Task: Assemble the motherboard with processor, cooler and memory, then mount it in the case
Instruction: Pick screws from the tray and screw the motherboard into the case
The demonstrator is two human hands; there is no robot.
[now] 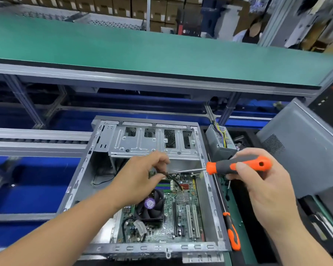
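Orange-handled screwdriver (238, 165) is gripped in your right hand (258, 181), its shaft pointing toward 9 o'clock at your left hand (142, 175), which pinches a thin dark cable (174, 181). The motherboard (181, 214) already sits in the case (96, 169), just at 6 o'clock from the tip, so your right hand does the driving.

A long green conveyor belt (142, 54) runs across the upper view on a grey metal frame (123, 77). Stacked cardboard boxes (104, 6) line the background, where a person in white (248, 35) stands. A grey panel (306, 150) leans at right, beside a grey power supply (217, 144) with coloured wires
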